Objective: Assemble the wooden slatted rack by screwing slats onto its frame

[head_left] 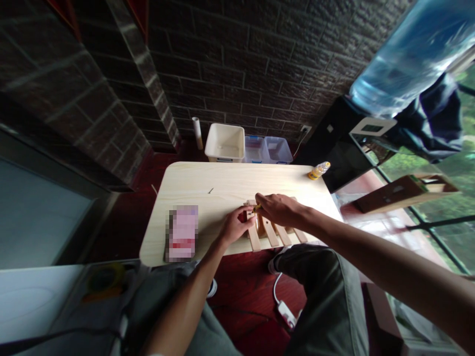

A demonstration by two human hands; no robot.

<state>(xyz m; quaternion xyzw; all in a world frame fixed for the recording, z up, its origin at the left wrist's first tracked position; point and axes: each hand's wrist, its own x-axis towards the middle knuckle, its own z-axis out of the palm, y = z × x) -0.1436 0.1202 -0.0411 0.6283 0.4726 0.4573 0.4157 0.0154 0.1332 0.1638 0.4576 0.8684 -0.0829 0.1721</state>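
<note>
On the table's near side lie several narrow wooden slats (270, 231) in a row, with reddish-brown pieces partly visible beneath and between them. My left hand (237, 225) is closed at the upper part of the leftmost slat (254, 238), its fingers and thumb on either side of it. From above, my right hand (278, 207) grips a small yellow tool (256, 208), whose lower end meets that slat close to my left fingertips. The tool is mostly covered by my fingers, so its exact kind is unclear.
The pale wooden table (200, 175) bears a pixelated pink item (182, 232), a thin dark piece (211, 191) and a yellow-capped bottle (319, 170). Beyond it stand a cream bin (224, 142) and two clear bins (277, 150). A white power strip (287, 315) lies on the floor.
</note>
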